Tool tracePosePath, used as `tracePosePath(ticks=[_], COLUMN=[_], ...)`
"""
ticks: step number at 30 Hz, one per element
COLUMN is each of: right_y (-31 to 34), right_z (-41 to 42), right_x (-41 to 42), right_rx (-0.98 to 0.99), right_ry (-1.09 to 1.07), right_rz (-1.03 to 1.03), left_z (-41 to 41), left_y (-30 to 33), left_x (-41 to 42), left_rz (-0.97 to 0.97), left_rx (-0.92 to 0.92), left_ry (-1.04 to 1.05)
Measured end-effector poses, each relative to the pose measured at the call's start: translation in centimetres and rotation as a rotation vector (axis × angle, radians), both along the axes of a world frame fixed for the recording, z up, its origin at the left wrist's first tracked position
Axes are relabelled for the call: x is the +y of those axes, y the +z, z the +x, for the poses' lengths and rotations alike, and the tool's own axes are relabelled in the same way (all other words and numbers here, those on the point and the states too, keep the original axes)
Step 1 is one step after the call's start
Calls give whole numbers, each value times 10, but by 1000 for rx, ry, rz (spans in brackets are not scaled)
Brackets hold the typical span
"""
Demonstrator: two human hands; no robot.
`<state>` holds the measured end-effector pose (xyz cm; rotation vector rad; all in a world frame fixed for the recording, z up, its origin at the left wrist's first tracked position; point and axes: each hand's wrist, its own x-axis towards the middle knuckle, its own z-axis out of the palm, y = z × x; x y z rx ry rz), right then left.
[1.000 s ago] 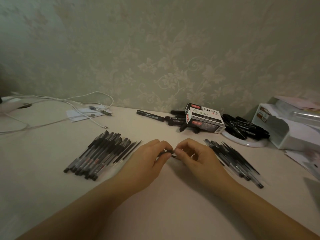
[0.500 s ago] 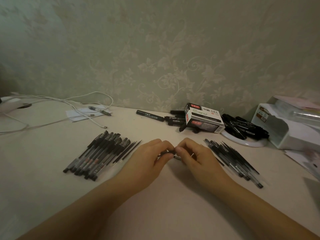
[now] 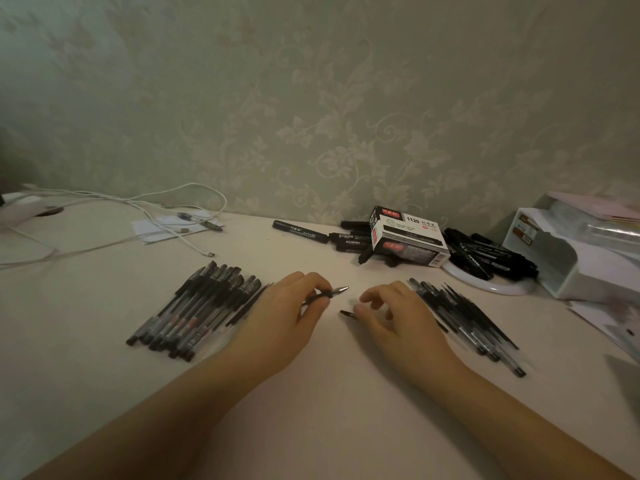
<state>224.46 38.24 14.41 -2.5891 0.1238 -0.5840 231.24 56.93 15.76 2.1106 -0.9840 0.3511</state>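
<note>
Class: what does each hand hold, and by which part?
The left hand pinches a pen just behind its bare metal tip. The right hand pinches a small dark piece, perhaps its cap, by one end.

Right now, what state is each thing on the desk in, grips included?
left grip: holds pen.
right grip: pinches cap.
pen: uncapped, tip bare, pointing right.
cap: off the pen, apart from it.
left pile: pens laid side by side.
right pile: pens heaped loosely.
box: lying on markers; flaps unclear.
cable: plug end loose on desk.
</note>
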Motion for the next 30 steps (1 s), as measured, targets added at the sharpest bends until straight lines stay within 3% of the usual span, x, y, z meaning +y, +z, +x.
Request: tracePosePath(ticks=[5, 11, 23, 30], right_y=[-3, 5, 6, 3], right_z=[1, -2, 1, 2], right_x=[0, -3, -5, 2], right_rx=[34, -89, -123, -61], right_ry=[36, 90, 96, 242], right_rz=[2, 332, 410, 457], left_z=[3, 6, 4, 0], left_y=[-1, -1, 1, 3], left_x=[2, 4, 5, 1], left_rz=[36, 71, 89, 80], left_rx=[77, 64, 30, -31], left_ry=[29, 17, -16, -52])
